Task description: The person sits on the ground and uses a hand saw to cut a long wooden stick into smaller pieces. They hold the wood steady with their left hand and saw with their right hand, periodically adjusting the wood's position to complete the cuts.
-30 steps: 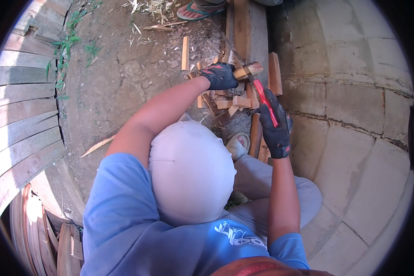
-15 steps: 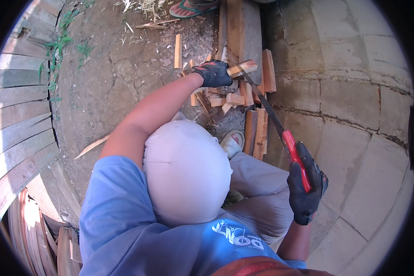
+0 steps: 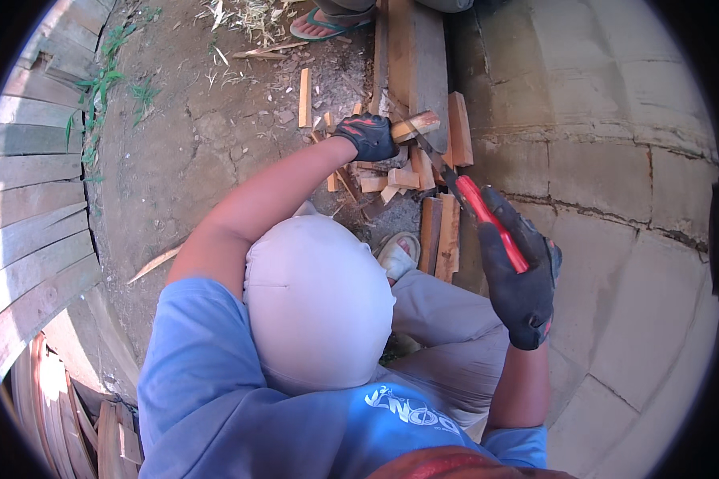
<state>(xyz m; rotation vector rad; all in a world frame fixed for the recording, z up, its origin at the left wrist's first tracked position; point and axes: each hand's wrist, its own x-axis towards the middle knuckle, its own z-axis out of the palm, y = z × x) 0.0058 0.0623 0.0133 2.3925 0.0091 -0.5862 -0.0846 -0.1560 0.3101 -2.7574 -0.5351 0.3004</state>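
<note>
My left hand [image 3: 367, 136], in a black glove with red marks, is closed around a short block of wood [image 3: 417, 126] and holds it over the end of a long timber. The red-handled saw [image 3: 491, 222] is in my right hand [image 3: 523, 275], also black-gloved and wrapped around the handle. The narrow dark blade slants up and left, its far part lying across the block just beyond my left hand. Whether the teeth have cut into the wood is too small to tell. Below the block lie several wood offcuts [image 3: 403, 178].
A long timber [image 3: 425, 64] runs away from me at the top. Another person's sandaled foot [image 3: 327, 25] is beside it. Longer wood pieces [image 3: 447, 239] lie near my own foot [image 3: 398, 254]. A concrete block wall [image 3: 599, 176] stands to the right, and boards [image 3: 36, 199] line the left.
My right hand and the saw have moved forward and a little left, bringing the handle closer to the wood block. My left hand keeps its hold on the block, nearly in place.
</note>
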